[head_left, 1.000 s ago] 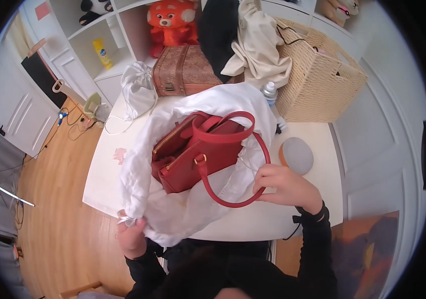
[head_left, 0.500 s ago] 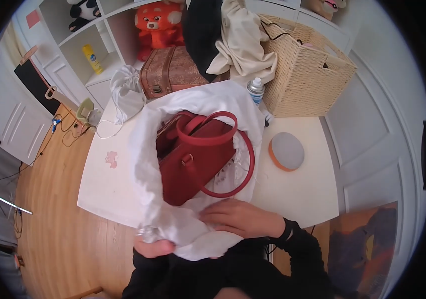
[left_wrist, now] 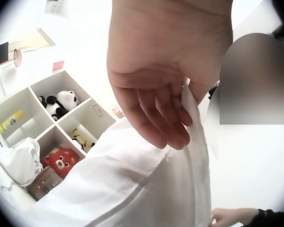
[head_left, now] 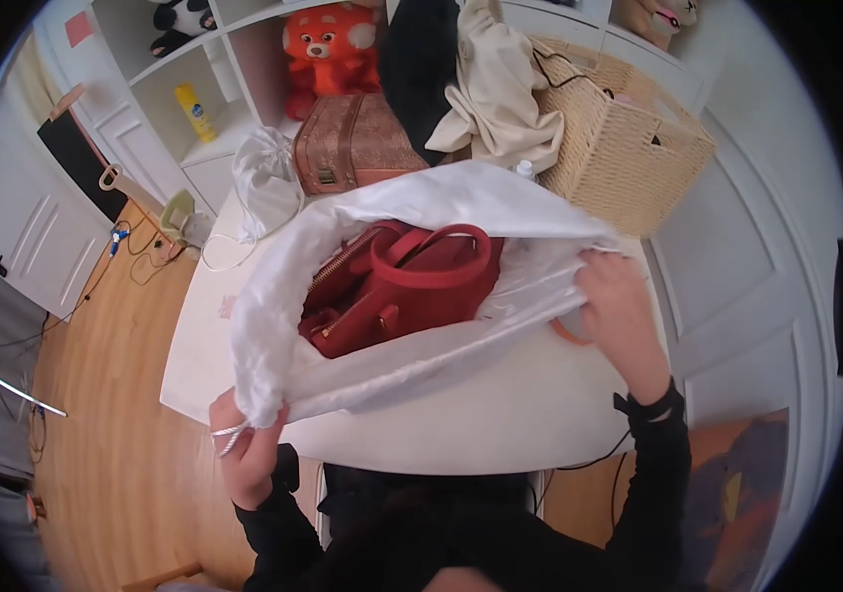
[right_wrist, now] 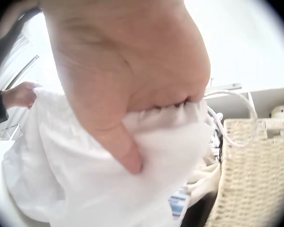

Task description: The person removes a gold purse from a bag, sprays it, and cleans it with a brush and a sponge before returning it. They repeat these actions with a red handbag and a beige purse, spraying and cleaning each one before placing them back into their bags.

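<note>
A red handbag (head_left: 412, 311) with looped handles and gold zips sits inside a white drawstring dust bag (head_left: 441, 192) on the white table (head_left: 421, 434). The mouth of the dust bag is stretched wide from left to right. At its near left corner my left hand (head_left: 247, 449) grips the gathered rim, with a white cord by the fingers. My right hand (head_left: 624, 316) holds the opposite corner of the rim. In the right wrist view its thumb lies over the white cloth (right_wrist: 85, 189) and the other fingers are hidden. The handbag's lower part is covered by the near cloth edge.
Behind the dust bag stand a brown patterned case (head_left: 357, 163), a small white pouch (head_left: 268, 187) and a woven basket (head_left: 629, 148) with cream cloth (head_left: 500, 109) beside it. A round orange-edged object (head_left: 572, 333) is mostly hidden near my right hand.
My right hand went from the handbag's handle to the near cloth, then out to the right with the rim. The dust bag's mouth is wider, and its near edge now crosses the handbag's front.
</note>
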The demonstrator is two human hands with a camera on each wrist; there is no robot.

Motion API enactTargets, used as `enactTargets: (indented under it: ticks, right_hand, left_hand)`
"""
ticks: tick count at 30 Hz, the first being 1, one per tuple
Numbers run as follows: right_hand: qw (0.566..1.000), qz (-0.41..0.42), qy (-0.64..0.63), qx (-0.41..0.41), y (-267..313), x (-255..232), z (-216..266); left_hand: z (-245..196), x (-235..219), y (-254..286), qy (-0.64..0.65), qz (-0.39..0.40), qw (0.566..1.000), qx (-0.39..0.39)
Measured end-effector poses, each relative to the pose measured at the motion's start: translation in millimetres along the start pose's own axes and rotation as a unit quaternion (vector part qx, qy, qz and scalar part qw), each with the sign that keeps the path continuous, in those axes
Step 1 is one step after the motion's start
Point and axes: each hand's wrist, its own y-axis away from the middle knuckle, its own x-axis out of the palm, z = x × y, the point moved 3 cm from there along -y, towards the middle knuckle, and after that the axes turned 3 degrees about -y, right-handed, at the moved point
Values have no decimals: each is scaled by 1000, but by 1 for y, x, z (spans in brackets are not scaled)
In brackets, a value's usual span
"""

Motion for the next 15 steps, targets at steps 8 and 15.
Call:
enactTargets:
  ticks: [8,15]
  right_hand:
    - [980,-196,12,20,4,-78,15]
    - [959,49,-263,92,17,-5,23]
  left_hand:
    - [23,-32,-24,152,-326,931,-65]
    - [12,-29,-35,181,-261,940,-122]
